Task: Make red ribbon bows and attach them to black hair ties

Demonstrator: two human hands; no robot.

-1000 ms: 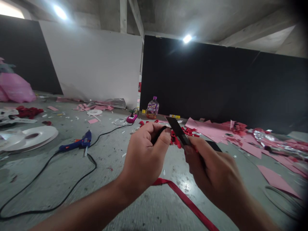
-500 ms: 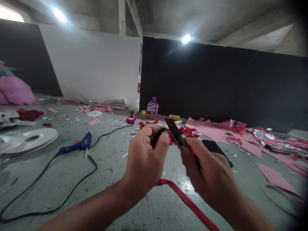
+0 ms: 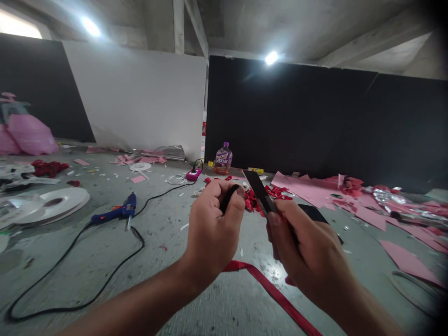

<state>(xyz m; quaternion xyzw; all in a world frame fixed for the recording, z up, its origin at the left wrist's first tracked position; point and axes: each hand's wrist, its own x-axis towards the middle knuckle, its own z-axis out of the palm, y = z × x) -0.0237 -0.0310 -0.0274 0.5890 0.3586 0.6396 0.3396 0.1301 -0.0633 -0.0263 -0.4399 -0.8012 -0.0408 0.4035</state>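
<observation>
My left hand [image 3: 216,221] is closed around a small dark piece [image 3: 229,198], which shows between the thumb and curled fingers. To its right, my right hand [image 3: 303,242] grips a flat black strip [image 3: 258,187] that points up and to the left. The two hands are apart, with a narrow gap between the dark piece and the strip. Below them a red ribbon [image 3: 269,287] runs from under my left hand to the bottom edge. Red ribbon bits [image 3: 252,200] lie on the floor behind the hands.
A blue glue gun [image 3: 117,211] with a black cord lies left, near a white ribbon spool [image 3: 66,203]. A bottle [image 3: 223,159] and a pink power socket [image 3: 193,173] stand behind. Pink paper sheets [image 3: 304,189] and a dark flat object [image 3: 317,215] lie right.
The view has shifted slightly, so the surroundings sit a little further right. My right hand and the black strip have moved slightly right, away from my left hand, which keeps its grip.
</observation>
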